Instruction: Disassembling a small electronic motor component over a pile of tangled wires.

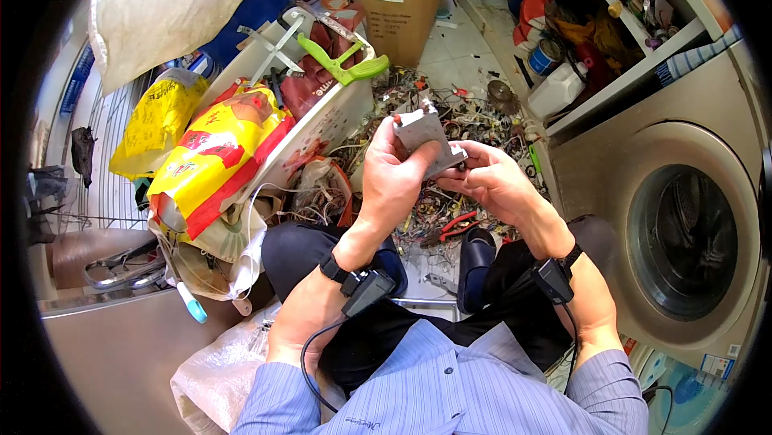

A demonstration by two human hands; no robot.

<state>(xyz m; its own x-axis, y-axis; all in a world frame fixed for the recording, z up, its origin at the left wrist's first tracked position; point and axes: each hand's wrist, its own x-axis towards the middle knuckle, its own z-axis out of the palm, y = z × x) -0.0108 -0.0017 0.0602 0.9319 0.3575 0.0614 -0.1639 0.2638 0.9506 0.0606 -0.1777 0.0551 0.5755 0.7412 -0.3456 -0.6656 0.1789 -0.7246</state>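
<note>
My left hand (388,176) is wrapped round a boxy grey metal part (420,128), with the thumb across its face. Small reddish-brown pieces and a short metal tip show at the part's upper end. My right hand (500,184) has its fingers closed at the part's lower right corner, beside a projecting flange; whether they pinch the flange or a small dark piece there is hard to make out. Below both hands, red-handled pliers (457,227) lie on a heap of wires and small electrical scrap (434,202).
To the left stands a white bin (342,125) with a green-handled hacksaw (344,65) and a yellow-red bag (221,153) on it. A cardboard box (394,13) is at the back. On the right are a washing machine (643,153) and a shelf unit (679,41) holding scrap.
</note>
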